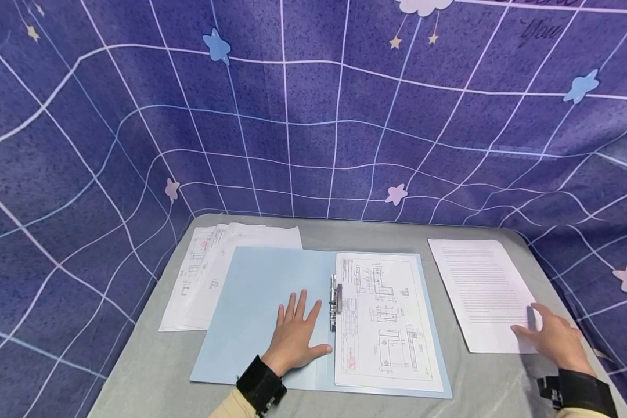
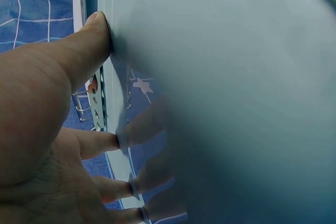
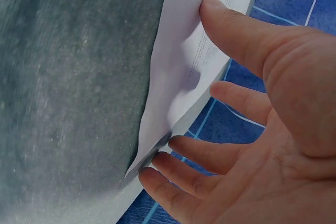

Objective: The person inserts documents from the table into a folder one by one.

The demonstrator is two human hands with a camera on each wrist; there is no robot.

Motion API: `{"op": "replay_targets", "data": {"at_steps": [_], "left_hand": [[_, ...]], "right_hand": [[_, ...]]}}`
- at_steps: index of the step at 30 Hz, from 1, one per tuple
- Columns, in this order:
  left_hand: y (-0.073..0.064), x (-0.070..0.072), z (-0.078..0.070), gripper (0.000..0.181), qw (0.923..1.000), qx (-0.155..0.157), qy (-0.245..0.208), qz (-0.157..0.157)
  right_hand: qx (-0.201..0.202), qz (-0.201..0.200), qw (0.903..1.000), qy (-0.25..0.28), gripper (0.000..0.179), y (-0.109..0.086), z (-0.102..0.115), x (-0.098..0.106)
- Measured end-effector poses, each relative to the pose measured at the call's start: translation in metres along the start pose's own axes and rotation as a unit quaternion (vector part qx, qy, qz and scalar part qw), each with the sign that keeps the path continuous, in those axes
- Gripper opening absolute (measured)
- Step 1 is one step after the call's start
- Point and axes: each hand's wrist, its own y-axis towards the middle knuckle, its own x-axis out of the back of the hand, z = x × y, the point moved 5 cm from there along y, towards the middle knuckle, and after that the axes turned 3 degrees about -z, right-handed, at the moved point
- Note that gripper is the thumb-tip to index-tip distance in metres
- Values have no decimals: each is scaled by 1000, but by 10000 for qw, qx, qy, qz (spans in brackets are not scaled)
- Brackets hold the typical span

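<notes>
A light blue folder lies spread flat on the table, with a metal clip along its spine. On its right half lies a sheet with technical drawings. My left hand rests on the left half, fingers spread, fingertips touching the cover in the left wrist view. At the right, my right hand is at the near right corner of a printed text sheet. In the right wrist view its thumb lies over the paper and its other fingers are at the edge, gripping nothing.
Loose drawing sheets lie overlapped at the left, partly under the folder. The grey cloth-covered table is bounded at the back and sides by a blue curtain with a white grid and stars.
</notes>
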Motion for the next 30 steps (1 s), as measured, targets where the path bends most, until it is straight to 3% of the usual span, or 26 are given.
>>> {"op": "replay_targets", "data": {"at_steps": [9, 17, 30], "left_hand": [[-1, 1, -1, 93, 10000, -3, -75, -49], [-1, 1, 0, 93, 9999, -23, -93, -51], [-1, 2, 0, 92, 9999, -12, -105, -63]], "right_hand": [[-23, 48, 10000, -20, 76, 1, -1, 1], [289, -430, 9985, 169, 69, -1, 2, 0], [13, -843, 9960, 282, 67, 1, 0, 4]]}}
